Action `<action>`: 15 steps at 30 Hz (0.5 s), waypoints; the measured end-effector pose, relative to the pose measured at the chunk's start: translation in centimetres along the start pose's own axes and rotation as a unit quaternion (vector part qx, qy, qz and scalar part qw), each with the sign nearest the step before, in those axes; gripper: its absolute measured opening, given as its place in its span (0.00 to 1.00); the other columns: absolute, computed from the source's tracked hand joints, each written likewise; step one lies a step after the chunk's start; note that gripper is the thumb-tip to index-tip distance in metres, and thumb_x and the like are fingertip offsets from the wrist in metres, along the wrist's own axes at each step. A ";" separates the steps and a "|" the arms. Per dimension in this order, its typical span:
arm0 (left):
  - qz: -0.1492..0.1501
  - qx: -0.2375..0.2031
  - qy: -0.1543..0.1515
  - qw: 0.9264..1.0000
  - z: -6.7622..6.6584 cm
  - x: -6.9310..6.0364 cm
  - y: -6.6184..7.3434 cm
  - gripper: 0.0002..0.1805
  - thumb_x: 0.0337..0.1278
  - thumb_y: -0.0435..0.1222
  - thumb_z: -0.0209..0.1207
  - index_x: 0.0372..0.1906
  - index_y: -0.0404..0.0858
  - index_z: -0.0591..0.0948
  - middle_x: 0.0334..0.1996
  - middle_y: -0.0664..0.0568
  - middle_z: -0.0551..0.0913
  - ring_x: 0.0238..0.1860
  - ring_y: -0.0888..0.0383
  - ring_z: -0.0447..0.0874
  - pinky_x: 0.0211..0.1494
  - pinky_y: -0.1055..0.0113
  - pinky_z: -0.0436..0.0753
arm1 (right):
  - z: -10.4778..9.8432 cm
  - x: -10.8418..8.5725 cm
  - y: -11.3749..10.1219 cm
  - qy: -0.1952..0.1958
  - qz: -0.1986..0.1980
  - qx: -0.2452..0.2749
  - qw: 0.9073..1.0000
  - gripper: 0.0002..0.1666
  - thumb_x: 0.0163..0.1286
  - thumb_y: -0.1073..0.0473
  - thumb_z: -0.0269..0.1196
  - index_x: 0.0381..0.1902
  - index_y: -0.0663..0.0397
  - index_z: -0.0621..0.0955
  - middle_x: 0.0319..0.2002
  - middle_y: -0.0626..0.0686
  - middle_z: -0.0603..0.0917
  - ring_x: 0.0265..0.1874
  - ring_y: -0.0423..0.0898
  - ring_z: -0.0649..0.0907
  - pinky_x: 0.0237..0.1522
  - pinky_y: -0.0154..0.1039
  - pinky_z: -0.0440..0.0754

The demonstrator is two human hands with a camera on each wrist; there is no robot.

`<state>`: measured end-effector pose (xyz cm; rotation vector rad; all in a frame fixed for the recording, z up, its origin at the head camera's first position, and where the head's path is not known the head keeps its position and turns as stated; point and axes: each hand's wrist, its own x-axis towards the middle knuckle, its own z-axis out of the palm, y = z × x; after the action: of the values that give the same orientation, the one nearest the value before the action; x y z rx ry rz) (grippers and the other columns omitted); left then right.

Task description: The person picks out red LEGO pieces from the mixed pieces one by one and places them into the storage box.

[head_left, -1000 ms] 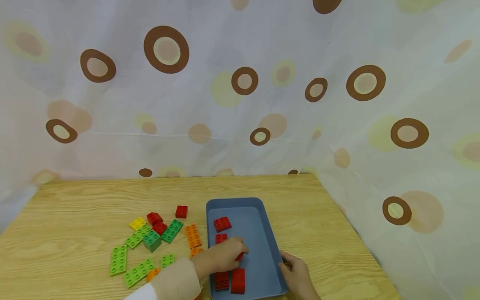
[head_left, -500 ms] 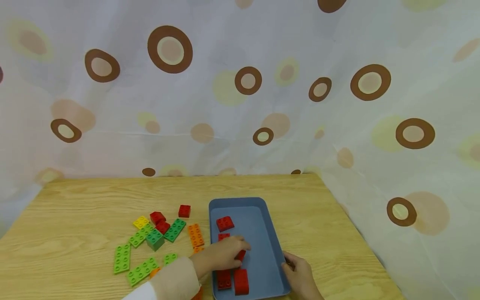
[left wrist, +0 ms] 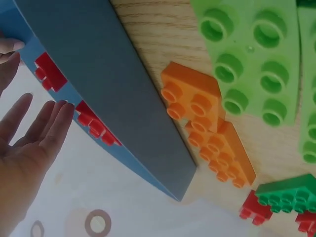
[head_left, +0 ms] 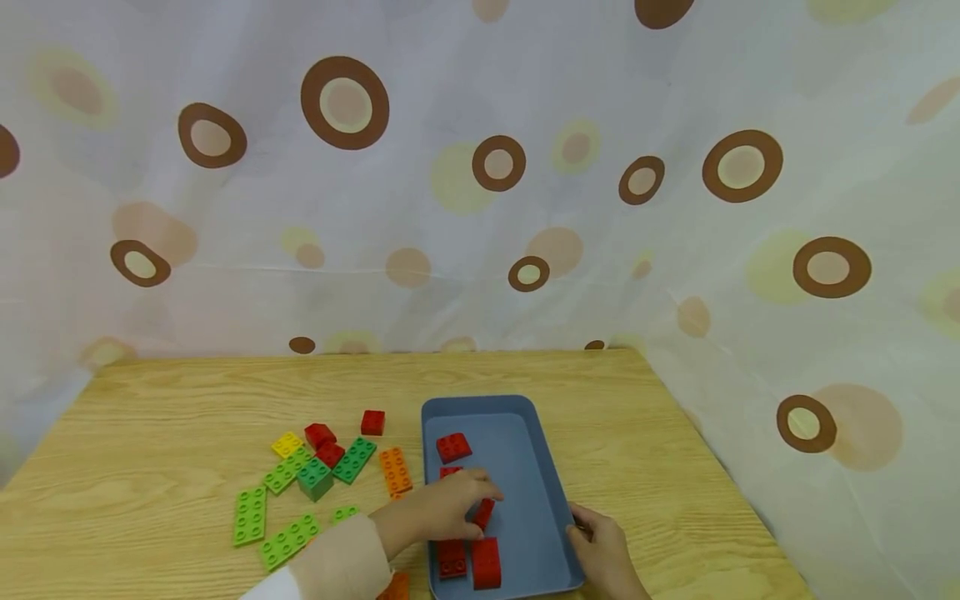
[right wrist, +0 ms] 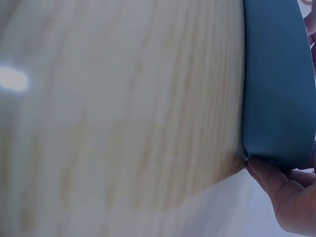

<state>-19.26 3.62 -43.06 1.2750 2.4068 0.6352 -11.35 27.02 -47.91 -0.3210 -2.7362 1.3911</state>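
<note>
A pale cloth backdrop [head_left: 420, 208] printed with brown rings and soft spots hangs behind and to the right of a light wooden table [head_left: 637, 433]. On the table lies a blue-grey tray [head_left: 517, 467], its long sides running away from the person. The left hand [head_left: 444, 507], its arm in a cream sleeve [head_left: 341, 558], reaches over the tray's left wall. Its thumb and fingers are spread apart around a small red block [head_left: 484, 513] on the tray floor (whether they touch it, I cannot tell). The right hand [head_left: 606, 552] grips the tray near its closer right corner, thumb and fingers clamped on the edge. Other red blocks share the tray's left half: one toward the far end [head_left: 453, 447], one partly hidden behind the left hand, and two at the near end [head_left: 486, 563]. Left of the tray, loose on the wood, are orange bricks [head_left: 395, 471], light green bricks [head_left: 250, 517], dark green pieces [head_left: 355, 460], a yellow brick [head_left: 287, 445] and three more red pieces [head_left: 372, 422].
</note>
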 end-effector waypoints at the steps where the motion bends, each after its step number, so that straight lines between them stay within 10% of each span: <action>1: 0.005 0.002 0.004 1.000 -0.1 -0.1 -0.1 0.23 0.57 0.34 0.68 0.58 0.36 0.81 0.54 0.48 0.81 0.54 0.58 0.80 0.56 0.70 0.80 | 0.0 0.0 0.0 -0.001 0.001 -0.001 1.000 0.21 0.64 0.75 0.55 0.54 0.82 0.77 0.50 0.74 0.83 0.43 0.57 0.87 0.36 0.37 0.85; 9: 0.054 0.022 0.100 0.993 -2.5 -1.7 -1.5 0.19 0.59 0.31 0.65 0.55 0.31 0.81 0.52 0.42 0.80 0.53 0.48 0.79 0.56 0.62 0.82 | -0.1 0.2 0.2 0.001 0.006 -0.004 1.000 0.21 0.65 0.75 0.55 0.55 0.83 0.76 0.51 0.74 0.82 0.44 0.58 0.87 0.37 0.38 0.86; 15: -0.007 0.025 0.174 0.984 -4.4 -4.6 -4.6 0.20 0.61 0.29 0.63 0.58 0.30 0.78 0.56 0.38 0.77 0.57 0.42 0.78 0.55 0.54 0.83 | -0.2 0.0 0.2 -0.002 0.013 -0.008 1.000 0.21 0.65 0.74 0.56 0.55 0.82 0.76 0.48 0.73 0.84 0.43 0.57 0.87 0.37 0.39 0.85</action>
<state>-22.13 -3.48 -41.36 1.2510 2.7230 0.8601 -11.27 27.30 -47.99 -0.3567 -2.7576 1.3790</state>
